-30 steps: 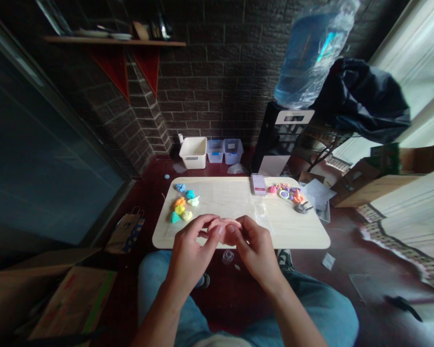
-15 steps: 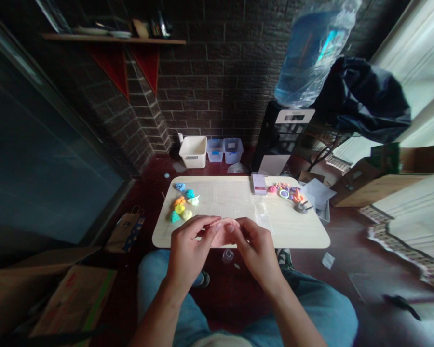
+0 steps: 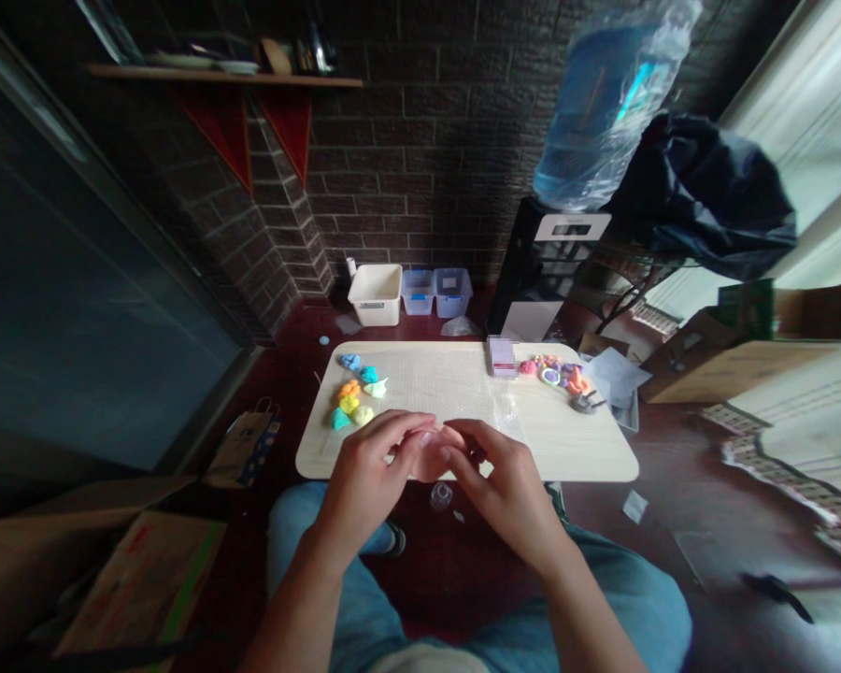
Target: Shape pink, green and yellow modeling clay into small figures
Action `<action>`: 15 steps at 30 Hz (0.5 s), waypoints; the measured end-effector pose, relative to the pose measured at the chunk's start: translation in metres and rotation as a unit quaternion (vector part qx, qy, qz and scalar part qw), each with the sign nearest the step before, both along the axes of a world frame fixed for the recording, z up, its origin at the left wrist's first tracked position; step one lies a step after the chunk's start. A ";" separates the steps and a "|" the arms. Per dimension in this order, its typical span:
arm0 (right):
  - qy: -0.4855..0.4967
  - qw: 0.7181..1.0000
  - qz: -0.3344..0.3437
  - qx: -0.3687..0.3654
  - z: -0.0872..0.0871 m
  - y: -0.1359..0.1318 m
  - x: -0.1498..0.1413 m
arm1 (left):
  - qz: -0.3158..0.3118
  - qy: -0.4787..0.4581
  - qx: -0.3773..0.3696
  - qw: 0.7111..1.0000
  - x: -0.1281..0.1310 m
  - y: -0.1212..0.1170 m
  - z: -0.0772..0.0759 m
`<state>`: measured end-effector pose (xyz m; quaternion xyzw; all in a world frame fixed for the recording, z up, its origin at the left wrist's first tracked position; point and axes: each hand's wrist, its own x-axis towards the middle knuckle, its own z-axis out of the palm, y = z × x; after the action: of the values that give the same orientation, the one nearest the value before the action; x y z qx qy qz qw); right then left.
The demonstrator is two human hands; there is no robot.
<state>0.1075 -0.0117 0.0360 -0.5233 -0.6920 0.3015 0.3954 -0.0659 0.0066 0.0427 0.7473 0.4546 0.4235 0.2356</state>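
Between my two hands, above the near edge of the low table point(image 3: 575, 458), is a flattened piece of pink modelling clay point(image 3: 431, 460). My left hand point(image 3: 375, 472) pinches its left side, thumb in front and fingers behind. On the opposite side my right hand point(image 3: 494, 477) grips the rim with thumb and fingers. Part of the clay is covered by the fingers. Lumps of blue, orange, yellow, green and pale clay point(image 3: 349, 405) lie on the table's left. At the right back sit small shaped pieces, with a white-green ring point(image 3: 550, 377) and a grey lump point(image 3: 584, 403) among them.
A lilac box point(image 3: 503, 357) rests at the table's back edge, near a clear plastic sheet point(image 3: 434, 383). Beyond stand a white bin point(image 3: 376, 297), blue tubs point(image 3: 452, 293) and a water dispenser point(image 3: 557, 266). Cardboard boxes point(image 3: 147, 570) flank my left side.
The pink clay has turned from nearly edge-on to showing more of its broad face. My fingers have shifted along its rim, the right fingers lifting slightly.
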 end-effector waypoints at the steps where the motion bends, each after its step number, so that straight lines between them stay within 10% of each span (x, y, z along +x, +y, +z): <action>1: 0.005 1.000 -0.001 -0.004 0.000 0.000 0.000 | 0.005 -0.001 -0.003 1.000 0.000 -0.001 0.000; 15: -0.042 0.995 0.019 0.085 0.005 -0.004 -0.006 | -0.022 0.038 0.101 0.994 0.001 -0.002 0.002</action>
<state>0.1018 -0.0158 0.0414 -0.4864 -0.7412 0.2270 0.4031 -0.0650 0.0041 0.0450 0.7926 0.4013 0.4336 0.1506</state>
